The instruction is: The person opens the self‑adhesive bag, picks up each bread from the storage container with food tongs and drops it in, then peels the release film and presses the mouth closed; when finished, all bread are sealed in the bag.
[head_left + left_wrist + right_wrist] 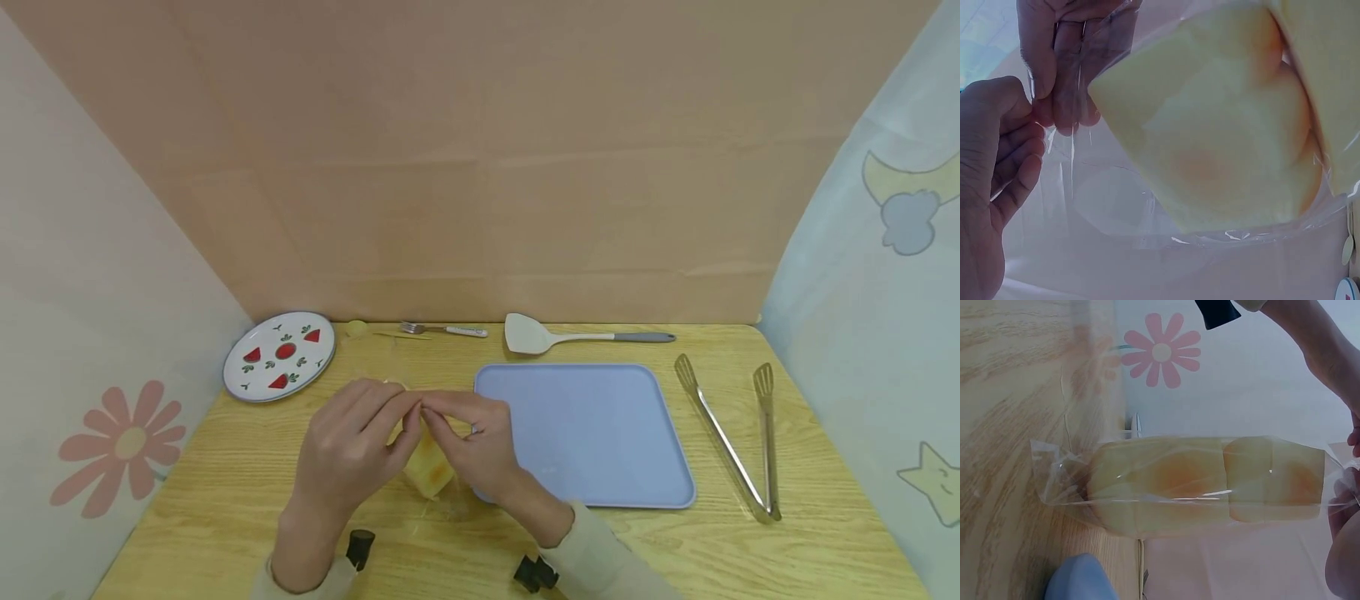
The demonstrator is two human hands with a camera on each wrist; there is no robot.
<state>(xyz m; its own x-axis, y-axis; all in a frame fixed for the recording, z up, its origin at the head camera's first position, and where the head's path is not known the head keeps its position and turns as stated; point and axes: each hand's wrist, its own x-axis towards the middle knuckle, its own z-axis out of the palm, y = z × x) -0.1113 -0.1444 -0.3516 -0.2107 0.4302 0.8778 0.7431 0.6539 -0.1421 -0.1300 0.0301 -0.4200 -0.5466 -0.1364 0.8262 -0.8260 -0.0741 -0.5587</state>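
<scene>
A loaf of bread (431, 468), pale with browned patches, stands inside a clear plastic bag (1054, 478) over the table, left of the blue tray (592, 433). With thumb and fingertips my left hand (348, 442) pinches the top of the bag. Right beside it my right hand (483, 437), wearing a ring, pinches the bag too, and the fingertips of both meet. In the left wrist view the bread (1204, 144) shows its flat side and rounded lobes through the film. The hands partly cover the loaf in the head view.
A plate with a watermelon pattern (285, 357) is at the back left. Along the back edge lie a fork (446, 330), a yellow spoon (357, 328) and a white turner (528, 335) with a grey handle. Spread metal tongs (767, 467) lie right of the tray.
</scene>
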